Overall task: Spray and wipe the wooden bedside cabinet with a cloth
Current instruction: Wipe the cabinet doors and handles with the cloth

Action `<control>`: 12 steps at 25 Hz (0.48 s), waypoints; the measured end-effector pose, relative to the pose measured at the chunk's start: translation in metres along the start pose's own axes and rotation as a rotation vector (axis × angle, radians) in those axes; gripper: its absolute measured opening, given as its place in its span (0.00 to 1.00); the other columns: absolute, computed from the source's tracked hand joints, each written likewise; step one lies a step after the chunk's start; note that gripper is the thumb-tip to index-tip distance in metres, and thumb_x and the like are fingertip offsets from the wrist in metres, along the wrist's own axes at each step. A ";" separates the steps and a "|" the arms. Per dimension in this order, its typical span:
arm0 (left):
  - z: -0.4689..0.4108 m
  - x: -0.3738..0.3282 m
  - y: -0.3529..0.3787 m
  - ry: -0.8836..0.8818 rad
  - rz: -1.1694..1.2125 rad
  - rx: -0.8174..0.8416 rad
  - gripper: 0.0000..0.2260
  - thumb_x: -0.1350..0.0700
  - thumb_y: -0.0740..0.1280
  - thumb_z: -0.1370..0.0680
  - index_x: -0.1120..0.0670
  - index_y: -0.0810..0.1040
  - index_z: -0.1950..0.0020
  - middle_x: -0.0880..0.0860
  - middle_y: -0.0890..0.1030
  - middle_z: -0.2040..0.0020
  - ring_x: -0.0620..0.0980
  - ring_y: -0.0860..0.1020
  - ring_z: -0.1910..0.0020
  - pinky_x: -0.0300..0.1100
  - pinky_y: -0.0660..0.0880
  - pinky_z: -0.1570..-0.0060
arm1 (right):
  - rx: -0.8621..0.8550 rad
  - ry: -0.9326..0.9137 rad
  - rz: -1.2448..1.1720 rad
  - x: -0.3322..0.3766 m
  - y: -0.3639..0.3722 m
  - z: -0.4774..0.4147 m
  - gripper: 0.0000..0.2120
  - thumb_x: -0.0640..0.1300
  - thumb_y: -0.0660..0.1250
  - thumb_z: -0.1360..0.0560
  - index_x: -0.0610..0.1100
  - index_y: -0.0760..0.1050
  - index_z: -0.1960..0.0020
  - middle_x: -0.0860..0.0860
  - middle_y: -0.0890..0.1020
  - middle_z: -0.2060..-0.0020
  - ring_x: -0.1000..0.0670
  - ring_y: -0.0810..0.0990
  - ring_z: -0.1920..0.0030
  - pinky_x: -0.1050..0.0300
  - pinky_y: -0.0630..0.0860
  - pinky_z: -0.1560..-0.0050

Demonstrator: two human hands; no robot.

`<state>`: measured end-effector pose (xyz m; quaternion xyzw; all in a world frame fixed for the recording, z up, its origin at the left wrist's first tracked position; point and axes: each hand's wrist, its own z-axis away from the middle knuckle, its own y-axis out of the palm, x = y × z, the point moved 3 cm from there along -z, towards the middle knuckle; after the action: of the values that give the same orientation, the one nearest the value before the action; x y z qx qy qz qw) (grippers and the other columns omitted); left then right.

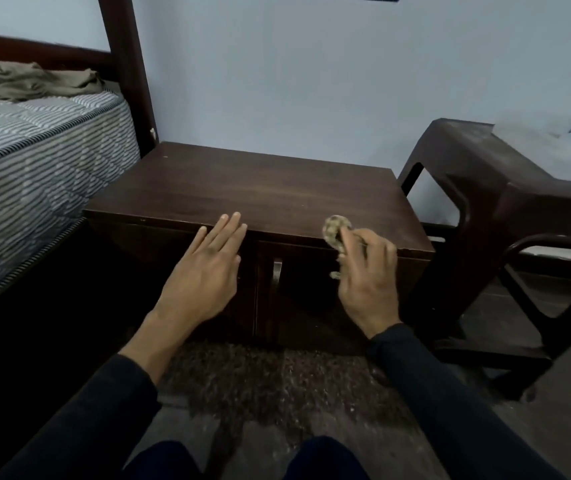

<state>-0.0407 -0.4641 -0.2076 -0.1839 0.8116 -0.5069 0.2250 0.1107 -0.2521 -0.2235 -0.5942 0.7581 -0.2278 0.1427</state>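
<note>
The cabinet (256,188) stands between a bed (34,157) and a chair (506,216). The left hand (204,271) lies flat, fingers spread, at its front edge. The right hand (369,275) grips a bunched cloth (335,228) on the top's front edge. No writing shows.

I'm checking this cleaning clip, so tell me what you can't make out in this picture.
- Spray bottle: none shows in the head view.
- Cloth: mostly hidden inside the right hand; blurred.
- Left hand: covers part of the cabinet front; contact unclear.
- Cabinet base: lost in dark shadow.
- Chair: cut off by the right edge.
</note>
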 end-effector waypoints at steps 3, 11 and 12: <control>0.015 0.013 0.018 -0.069 0.051 -0.027 0.24 0.56 0.54 0.16 0.54 0.56 0.20 0.50 0.51 0.19 0.45 0.46 0.20 0.50 0.51 0.21 | 0.043 -0.311 -0.045 0.034 0.047 -0.003 0.20 0.43 0.59 0.17 0.38 0.70 0.28 0.41 0.68 0.34 0.39 0.69 0.38 0.43 0.66 0.32; 0.026 0.036 0.044 -0.083 0.038 -0.060 0.25 0.57 0.55 0.16 0.55 0.54 0.20 0.51 0.48 0.18 0.44 0.43 0.20 0.50 0.49 0.21 | 0.138 -0.847 0.218 0.021 0.135 0.062 0.23 0.43 0.54 0.16 0.40 0.63 0.22 0.44 0.65 0.24 0.43 0.64 0.24 0.45 0.55 0.23; 0.026 0.037 0.045 -0.078 0.040 -0.061 0.25 0.57 0.55 0.16 0.55 0.54 0.20 0.51 0.48 0.18 0.44 0.43 0.20 0.50 0.49 0.21 | 0.162 -0.943 0.269 0.016 0.144 0.076 0.23 0.41 0.50 0.15 0.37 0.60 0.21 0.43 0.65 0.24 0.42 0.63 0.24 0.44 0.55 0.23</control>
<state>-0.0601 -0.4839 -0.2650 -0.1939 0.8207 -0.4699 0.2608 0.0236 -0.2539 -0.3619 -0.5167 0.6608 0.0280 0.5437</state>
